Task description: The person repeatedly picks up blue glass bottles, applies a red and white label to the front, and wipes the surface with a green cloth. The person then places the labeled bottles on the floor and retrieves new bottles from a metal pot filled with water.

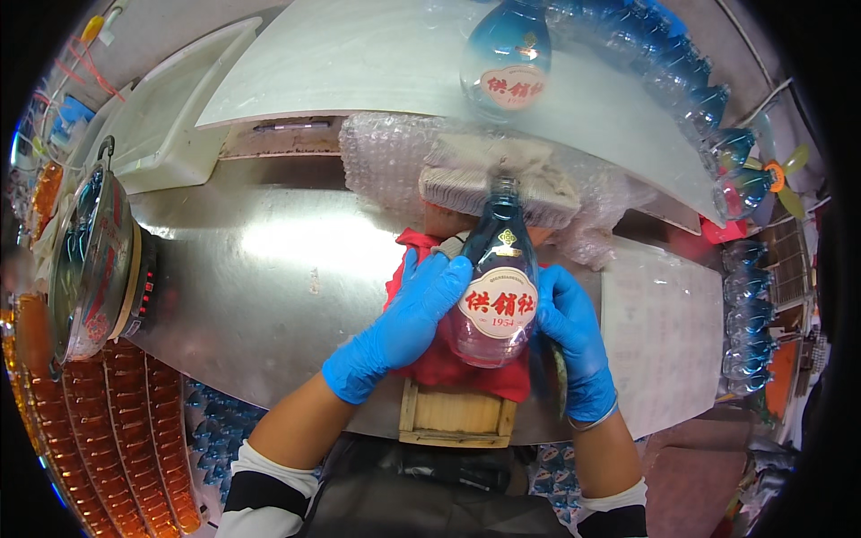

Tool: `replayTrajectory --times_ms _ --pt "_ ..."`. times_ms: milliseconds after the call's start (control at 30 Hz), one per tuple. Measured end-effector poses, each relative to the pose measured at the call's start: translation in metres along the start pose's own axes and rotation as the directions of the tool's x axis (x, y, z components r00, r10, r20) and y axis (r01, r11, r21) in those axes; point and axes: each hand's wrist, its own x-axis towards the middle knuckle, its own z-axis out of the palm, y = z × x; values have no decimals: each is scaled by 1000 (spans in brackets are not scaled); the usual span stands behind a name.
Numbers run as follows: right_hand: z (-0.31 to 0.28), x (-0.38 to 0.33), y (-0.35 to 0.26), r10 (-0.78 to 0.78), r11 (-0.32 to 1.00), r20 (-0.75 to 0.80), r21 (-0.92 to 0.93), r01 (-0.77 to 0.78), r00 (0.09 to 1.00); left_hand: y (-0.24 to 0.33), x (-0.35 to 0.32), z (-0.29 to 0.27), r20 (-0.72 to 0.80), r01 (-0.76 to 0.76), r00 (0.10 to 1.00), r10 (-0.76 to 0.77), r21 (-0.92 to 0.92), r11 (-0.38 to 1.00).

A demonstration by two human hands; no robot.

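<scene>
A blue-tinted glass bottle (pixel 495 260), clear to pinkish at its base, lies tilted in front of me, its open neck pointing away. An oval cream label with red lettering sits on its side. My left hand (pixel 404 309), in a blue glove, presses its fingers to the bottle's left side. On the other side, my gloved right hand (pixel 574 332) curls against the glass. Beneath the bottle is a red cloth (pixel 502 381) draped over a wooden block (pixel 456 417). The neck rests at a stack of pale folded padding (pixel 498 175) with bubble wrap (pixel 381 152) around it.
Another blue bottle (pixel 507 63) stands on the raised white board (pixel 359 63). Rows of blue bottles (pixel 746 314) line the right side. At left are a white plastic bin (pixel 188 117), a round lidded pot (pixel 94 260) and amber bottles (pixel 108 430) below the metal table (pixel 269 269).
</scene>
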Motion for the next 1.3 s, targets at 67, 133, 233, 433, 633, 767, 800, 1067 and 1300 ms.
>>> replayTrajectory --times_ms 67,133,233,433,633,767,800,1067,1300 --pt "-2 1 -2 -30 999 22 -22 31 999 -4 1 -2 12 -6 1000 6 -27 1000" --pt "-4 4 -8 94 995 -31 -13 -95 995 -13 -3 -10 -11 -72 997 73 91 993" --pt "-14 -1 -16 151 978 -254 177 -108 955 8 -21 9 -41 -268 946 321 454 849" --pt "34 -14 -44 -178 984 -532 -77 162 828 41 -38 36 137 -188 952 274 968 169" --pt "37 -21 -27 -329 928 -493 -328 178 805 36 -37 29 126 -191 951 281 957 219" --pt "25 -19 -8 -229 966 -581 -232 111 781 35 -35 27 146 -221 940 308 949 224" --pt "23 -19 -5 -215 967 -592 -238 87 777 34 -35 26 153 -224 938 310 953 205" --pt "53 -49 -13 -232 973 -551 -135 189 801 34 -37 18 153 -215 946 284 955 202" --pt "31 -54 27 -10 992 -696 83 94 718 38 -37 22 198 -249 911 363 964 97"
